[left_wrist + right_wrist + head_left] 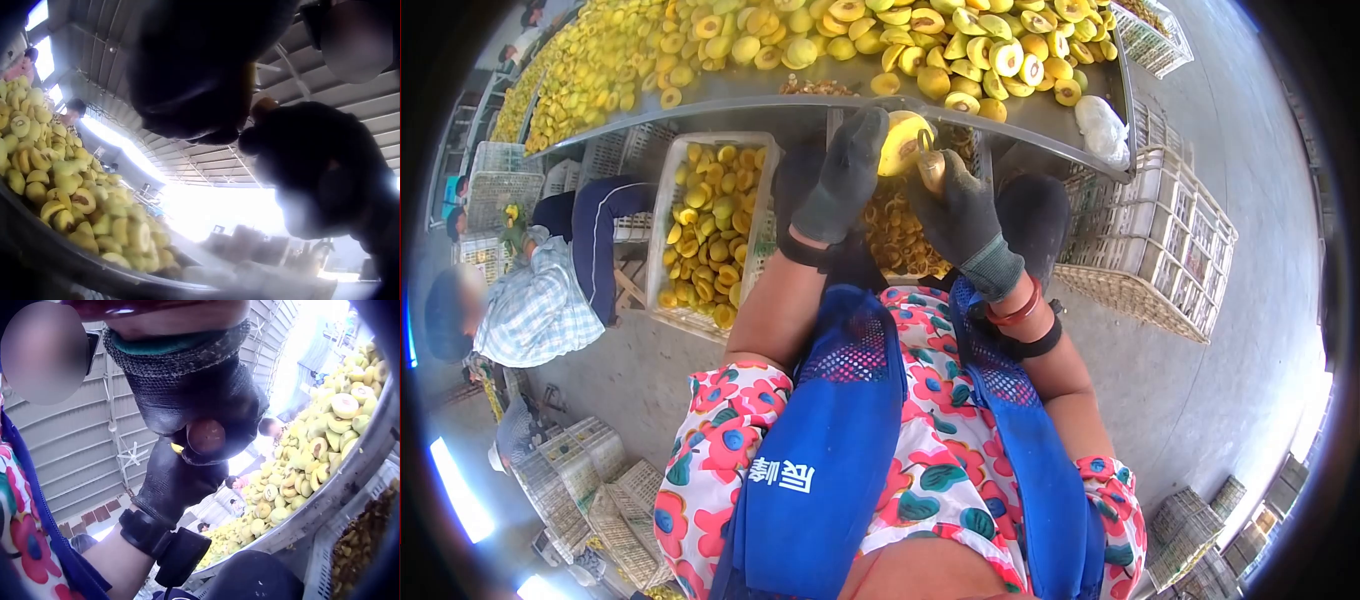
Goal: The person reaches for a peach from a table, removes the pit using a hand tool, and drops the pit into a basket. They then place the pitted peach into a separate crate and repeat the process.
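In the head view my gloved left hand (845, 175) grips a yellow peach half (896, 150), its cut face with the reddish stone hollow turned toward the right hand. My gloved right hand (965, 215) holds a pitting knife (933, 172) with a wooden handle and a looped metal end. That loop overlaps the edge of the cut face. From the right wrist, the round butt of the handle (206, 436) shows inside the curled right glove (187, 400), close against the left glove (178, 484). Both gloves (194, 81) look dark in the left wrist view, mostly hiding the fruit.
Heaped peach halves (960, 50) cover the metal table (840, 112) in front. Beneath the hands lies a container of brownish pits (900, 235). A crate (662, 235) of halves stands left, near a seated person (540, 300). A white plastic bag (1102, 130) and crates (1150, 240) are right.
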Demonstrator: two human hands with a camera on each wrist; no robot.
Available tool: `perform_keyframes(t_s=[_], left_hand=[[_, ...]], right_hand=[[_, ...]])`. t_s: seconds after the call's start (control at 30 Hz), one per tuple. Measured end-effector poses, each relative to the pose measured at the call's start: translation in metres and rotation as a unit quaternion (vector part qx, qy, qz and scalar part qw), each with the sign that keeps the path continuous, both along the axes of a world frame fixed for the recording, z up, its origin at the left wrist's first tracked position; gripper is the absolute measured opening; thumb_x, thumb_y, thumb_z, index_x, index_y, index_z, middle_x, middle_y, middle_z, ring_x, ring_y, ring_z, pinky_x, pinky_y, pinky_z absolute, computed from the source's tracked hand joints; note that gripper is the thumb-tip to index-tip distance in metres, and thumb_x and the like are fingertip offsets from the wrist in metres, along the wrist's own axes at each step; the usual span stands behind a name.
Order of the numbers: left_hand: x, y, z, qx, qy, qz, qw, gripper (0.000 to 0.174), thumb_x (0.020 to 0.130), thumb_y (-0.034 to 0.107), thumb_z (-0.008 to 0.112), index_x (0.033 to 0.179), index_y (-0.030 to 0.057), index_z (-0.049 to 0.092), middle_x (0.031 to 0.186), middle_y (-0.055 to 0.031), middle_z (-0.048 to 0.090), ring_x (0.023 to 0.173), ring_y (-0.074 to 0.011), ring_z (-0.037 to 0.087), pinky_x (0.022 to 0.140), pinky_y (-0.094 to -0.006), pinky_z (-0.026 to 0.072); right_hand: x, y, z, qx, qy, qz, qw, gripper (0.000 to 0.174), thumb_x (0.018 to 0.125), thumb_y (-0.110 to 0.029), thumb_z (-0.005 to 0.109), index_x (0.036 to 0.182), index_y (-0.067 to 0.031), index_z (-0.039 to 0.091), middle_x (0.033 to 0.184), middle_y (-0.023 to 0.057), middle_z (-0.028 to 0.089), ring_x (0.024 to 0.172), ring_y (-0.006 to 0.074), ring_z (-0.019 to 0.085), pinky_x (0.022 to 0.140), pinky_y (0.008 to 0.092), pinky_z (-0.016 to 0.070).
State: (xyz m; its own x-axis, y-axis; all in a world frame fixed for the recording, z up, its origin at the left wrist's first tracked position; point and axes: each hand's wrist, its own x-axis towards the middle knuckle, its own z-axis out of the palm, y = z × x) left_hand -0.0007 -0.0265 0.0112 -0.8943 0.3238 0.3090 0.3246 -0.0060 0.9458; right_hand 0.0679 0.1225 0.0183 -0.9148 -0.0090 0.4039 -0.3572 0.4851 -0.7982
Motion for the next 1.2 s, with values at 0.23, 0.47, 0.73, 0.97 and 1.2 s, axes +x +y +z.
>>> perform_keyframes(t_s=[0.23, 0.47, 0.73, 0.97, 1.2], left_hand=[[0.011, 0.001, 0.008, -0.153, 0.166, 0.103, 0.969, 0.046, 0.098, 0.038, 0.04, 0.112, -0.0013, 0.058, 0.098, -0.0127, 0.065, 0.09, -0.0225, 0.062, 0.082, -0.0315, 0.0494], [0.014, 0.008, 0.0, -0.199, 0.259, 0.197, 0.924, 0.035, 0.097, 0.026, 0.045, 0.113, -0.0028, 0.057, 0.088, -0.0124, 0.065, 0.087, -0.027, 0.061, 0.08, -0.0347, 0.0498], [0.017, 0.017, 0.014, 0.073, -0.009, 0.087, 0.994, 0.043, 0.099, 0.033, 0.039, 0.101, -0.0024, 0.064, 0.093, -0.0118, 0.067, 0.084, -0.0193, 0.064, 0.076, -0.0305, 0.0495], [0.014, 0.011, 0.013, 0.021, 0.065, 0.017, 0.998, 0.049, 0.1, 0.037, 0.034, 0.102, -0.0029, 0.062, 0.095, -0.0121, 0.067, 0.085, -0.0192, 0.064, 0.078, -0.0307, 0.0498], [0.009, 0.023, 0.005, 0.06, 0.032, 0.049, 0.996, 0.036, 0.099, 0.027, 0.039, 0.109, -0.0024, 0.057, 0.101, -0.0108, 0.064, 0.09, -0.0184, 0.062, 0.08, -0.0317, 0.0503]], right_hand=[[0.005, -0.005, -0.012, -0.103, -0.138, 0.068, 0.983, 0.023, 0.084, -0.012, 0.061, 0.102, -0.0006, 0.052, 0.082, 0.0244, 0.062, 0.08, 0.0426, 0.061, 0.064, 0.0419, 0.0476], [0.008, -0.015, -0.012, -0.108, -0.151, 0.047, 0.981, 0.026, 0.083, -0.01, 0.061, 0.105, -0.0001, 0.052, 0.083, 0.0204, 0.063, 0.078, 0.0315, 0.065, 0.066, 0.0376, 0.0485], [0.008, -0.015, -0.014, -0.255, -0.247, 0.118, 0.927, 0.029, 0.083, -0.008, 0.062, 0.108, 0.0005, 0.052, 0.089, 0.0187, 0.064, 0.083, 0.0243, 0.064, 0.072, 0.0344, 0.049], [0.008, -0.021, -0.027, -0.175, -0.193, 0.107, 0.96, 0.028, 0.083, -0.005, 0.06, 0.109, 0.0018, 0.052, 0.091, 0.0131, 0.064, 0.084, 0.0189, 0.061, 0.074, 0.0333, 0.0483], [0.009, -0.009, -0.011, -0.317, -0.345, 0.126, 0.875, 0.026, 0.087, -0.004, 0.056, 0.113, -0.0011, 0.053, 0.087, 0.0045, 0.062, 0.077, 0.0122, 0.06, 0.068, 0.0259, 0.0487]])
